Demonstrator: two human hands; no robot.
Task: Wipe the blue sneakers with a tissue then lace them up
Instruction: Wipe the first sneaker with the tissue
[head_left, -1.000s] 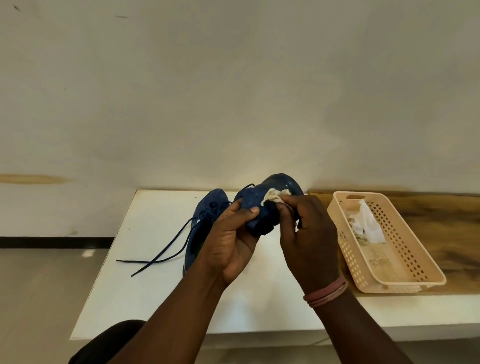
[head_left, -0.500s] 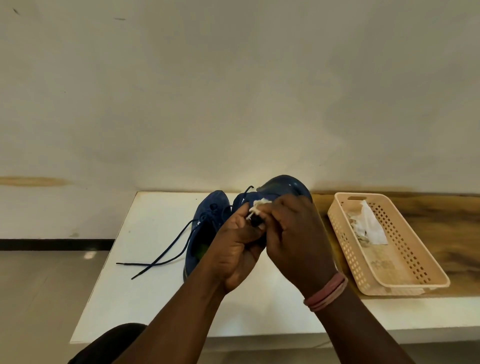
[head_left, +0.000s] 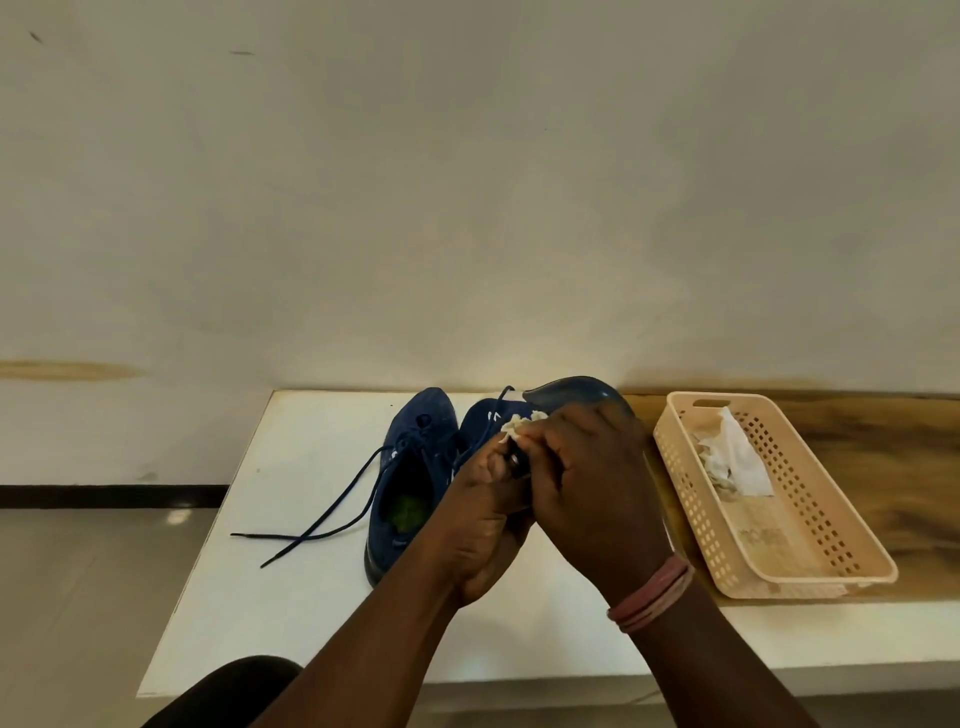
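A: Where's the held sneaker (head_left: 566, 395)?
B: Lifted off the desk (head_left: 311, 441) near its far edge, about mid-width. Toe cap shows above the knuckles, the rest is hidden behind both hands.

A: Tissue?
B: Crumpled wad (head_left: 519, 423) pressed on the upper, just left of the toe cap. Looks like a wiping stroke is under way, lacing not started.

A: Hands?
B: Left hand (head_left: 483, 525) is curled around the shoe from below and grips it. Right hand (head_left: 592, 478) is clenched over the top, fingers bunched on the tissue, pinching it against the shoe. Contact point is mostly occluded, so the exact finger placement is a guess.

A: Other shoe?
B: Second sneaker (head_left: 410, 478) lies on the desk just left of the hands, opening up, laces (head_left: 311, 530) trailing loose towards the left edge.

A: Risks?
B: The tissue is thin and already balled, so hard rubbing could shred it and leave lint on the fabric. One lace (head_left: 496, 410) of the held shoe runs right by the wad and could snag under the fingers. The trailing laces reach close to the left edge, so a sleeve or forearm could drag that shoe off.

A: Anything else?
B: Perforated beige basket (head_left: 810, 566) at the right, on the wooden part, with used tissue (head_left: 737, 457) inside.
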